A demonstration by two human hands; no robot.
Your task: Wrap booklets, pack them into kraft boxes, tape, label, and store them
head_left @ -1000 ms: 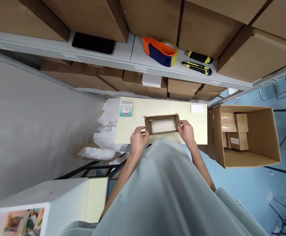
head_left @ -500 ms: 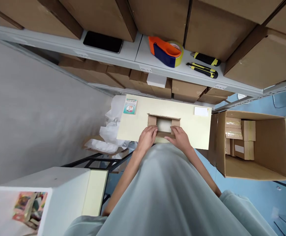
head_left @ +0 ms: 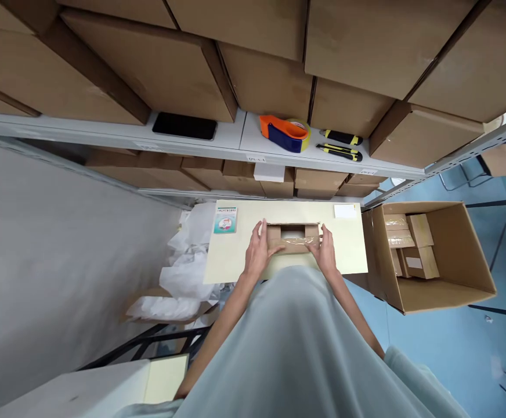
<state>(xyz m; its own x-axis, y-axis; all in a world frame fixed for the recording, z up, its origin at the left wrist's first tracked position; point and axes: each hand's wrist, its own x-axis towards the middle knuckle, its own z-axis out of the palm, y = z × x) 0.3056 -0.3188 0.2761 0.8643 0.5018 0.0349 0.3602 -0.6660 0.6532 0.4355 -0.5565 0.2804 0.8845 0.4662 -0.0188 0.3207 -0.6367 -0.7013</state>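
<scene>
Grey metal shelving, stacked with brown cartons (head_left: 261, 81), ran across the far side of the room from where I stood, with a plain grey wall (head_left: 61, 249) to the left and blue floor (head_left: 414, 342) to the right. On one shelf (head_left: 231, 139) lay a black phone (head_left: 184, 126), an orange and blue tape dispenser (head_left: 284, 134) and two black and yellow cutters. Below it stood a narrow, pale yellow bench (head_left: 344, 249), and a person in a loose, pale grey-green garment (head_left: 305, 342) was close against its near edge. A small brown cardboard box (head_left: 294, 247) sat near the middle of that edge, its top partly open, with a shiny strip of tape along the near side. The left hand (head_left: 258, 249) was half open around the box's left end, fingers extended upward and thumb on the near side; the right hand (head_left: 325, 249) had hold of the right end in much the same way. A green and white booklet (head_left: 225, 220) lay at the bench's far left, a white card (head_left: 344, 211) at its far right. Beside the bench, a large open carton (head_left: 462, 249) held several smaller boxes (head_left: 420, 261); crumpled white packing material (head_left: 187, 273) was heaped opposite.
</scene>
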